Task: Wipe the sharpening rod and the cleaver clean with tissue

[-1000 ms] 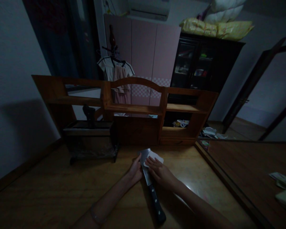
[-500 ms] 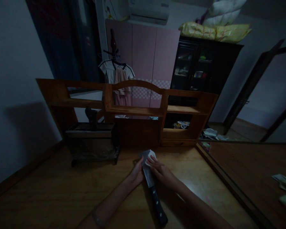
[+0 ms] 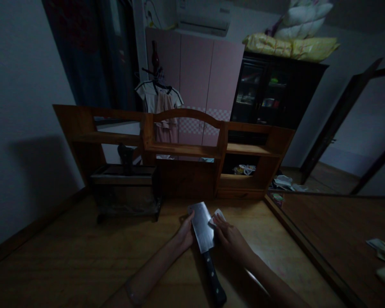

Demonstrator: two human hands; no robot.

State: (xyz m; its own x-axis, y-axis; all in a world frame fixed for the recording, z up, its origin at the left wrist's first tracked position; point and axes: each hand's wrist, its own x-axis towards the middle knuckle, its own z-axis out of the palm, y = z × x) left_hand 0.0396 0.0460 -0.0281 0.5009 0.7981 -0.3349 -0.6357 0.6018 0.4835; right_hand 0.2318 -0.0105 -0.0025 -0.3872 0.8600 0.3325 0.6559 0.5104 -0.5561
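Observation:
A cleaver [image 3: 202,229] with a broad steel blade and a black riveted handle points away from me over the wooden tabletop [image 3: 115,261]. My left hand [image 3: 185,233] grips the blade's left edge, thumb on its upper face and the other fingers hidden beneath. At the blade's right edge, my right hand [image 3: 229,235] pinches a white tissue [image 3: 218,215], folded or crumpled. The tissue lies close against that edge; whether it touches the steel I cannot tell. The handle extends toward me, with neither hand on it.
A wooden shelf unit [image 3: 182,149] stands along the table's far side. To the left is a dark box-shaped rack [image 3: 125,192] with a black handle-like part on top. A raised wooden edge [image 3: 295,231] runs along the right. Beyond are pink wardrobe doors [image 3: 195,72] and a black cabinet [image 3: 276,94].
My right hand has slid the tissue from the upper blade face to its right edge, uncovering more steel. My left hand keeps its hold on the blade.

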